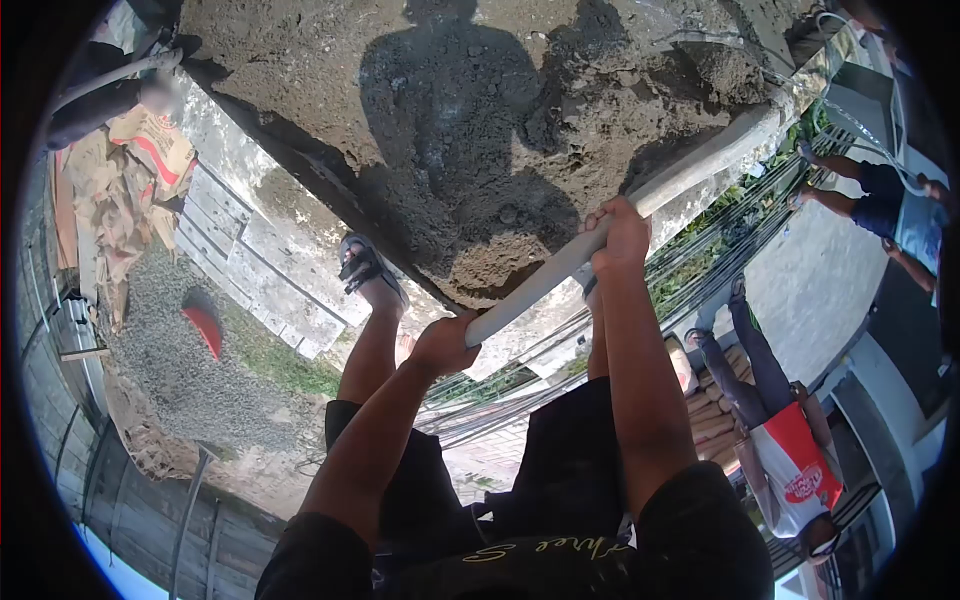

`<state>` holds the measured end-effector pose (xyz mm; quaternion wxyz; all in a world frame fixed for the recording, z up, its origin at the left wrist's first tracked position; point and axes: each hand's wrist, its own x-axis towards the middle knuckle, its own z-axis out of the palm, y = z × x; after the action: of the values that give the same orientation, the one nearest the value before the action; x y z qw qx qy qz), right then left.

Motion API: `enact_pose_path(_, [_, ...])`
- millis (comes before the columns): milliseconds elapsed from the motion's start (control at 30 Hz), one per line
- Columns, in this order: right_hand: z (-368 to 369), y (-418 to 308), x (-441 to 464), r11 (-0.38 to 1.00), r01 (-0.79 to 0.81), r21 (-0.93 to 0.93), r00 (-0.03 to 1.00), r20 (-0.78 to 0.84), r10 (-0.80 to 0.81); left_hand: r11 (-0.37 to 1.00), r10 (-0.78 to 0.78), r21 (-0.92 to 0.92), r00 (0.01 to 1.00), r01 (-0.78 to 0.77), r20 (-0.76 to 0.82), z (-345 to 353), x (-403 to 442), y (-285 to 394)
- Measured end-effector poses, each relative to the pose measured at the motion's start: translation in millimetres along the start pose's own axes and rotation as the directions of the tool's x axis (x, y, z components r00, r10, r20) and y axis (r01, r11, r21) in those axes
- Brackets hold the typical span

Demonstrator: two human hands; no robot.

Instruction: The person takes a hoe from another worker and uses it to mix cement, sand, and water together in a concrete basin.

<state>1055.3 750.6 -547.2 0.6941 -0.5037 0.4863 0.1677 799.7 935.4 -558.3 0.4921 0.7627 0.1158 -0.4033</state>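
Observation:
A long pale tool handle (545,285) runs slantwise across the view, from near my knees toward the upper right. My left hand (443,346) is closed around its near end. Farther up, my right hand (621,236) wraps round the same handle. Its far part reaches the upper right edge of the soil; I cannot make out a tool head there. Beneath and beyond the handle lies loose brown soil or mix (500,262), partly covered by my shadow. My sandalled left foot (368,272) rests at the concrete edge beside it.
A pale concrete ledge (235,140) borders the soil. Paper sacks (150,150), gravel (240,390) and a red object (203,332) lie lower left. Cables (720,245) run at the right. One person (795,450) wears red and white; others are at the right and upper left edges.

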Motion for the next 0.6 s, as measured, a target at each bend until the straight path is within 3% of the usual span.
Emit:
enact_pose_path(33, [5, -37, -1, 0.967, 0.198, -0.162, 0.976, -0.057, -0.210, 0.998, 0.054, -0.019, 0.999, -0.054, 0.004, 11, 28, 23])
enact_pose_path(100, [3, -93, 1, 0.887, 0.411, -0.209, 0.907, -0.005, -0.421, 0.983, 0.147, -0.101, 0.988, -0.152, -0.051, 31, 70, 66])
enact_pose_path(167, [-4, -130, 23, 0.880, 0.433, -0.198, 0.894, -0.028, -0.446, 0.951, 0.274, -0.101, 0.949, -0.292, -0.158, 49, 110, 83])
enact_pose_path(300, [-13, -117, 71, 0.832, 0.502, -0.234, 0.856, -0.003, -0.517, 0.967, 0.248, -0.036, 0.962, -0.254, -0.113, 65, 152, 75])
enact_pose_path(367, [-31, -59, 102, 0.874, 0.399, -0.277, 0.903, -0.048, -0.428, 0.978, 0.191, -0.052, 0.967, -0.202, -0.170, 95, 134, 34])
enact_pose_path(433, [-57, 44, 115, 0.906, 0.233, -0.353, 0.955, -0.092, -0.281, 0.974, -0.203, -0.114, 0.978, 0.198, -0.039, 113, 61, 5])
enact_pose_path(467, [-82, 121, 134, 0.876, 0.027, -0.482, 0.972, -0.194, -0.136, 0.935, -0.337, -0.103, 0.941, 0.338, 0.027, 112, 14, 3])
enact_pose_path(533, [-106, 225, 114, 0.874, -0.216, -0.435, 0.970, -0.194, 0.143, 0.864, -0.503, -0.029, 0.864, 0.503, 0.002, 118, -52, -3])
enact_pose_path(600, [-118, 274, 84, 0.845, -0.334, -0.417, 0.942, -0.181, 0.283, 0.797, -0.604, 0.032, 0.797, 0.604, 0.005, 114, -92, 0])
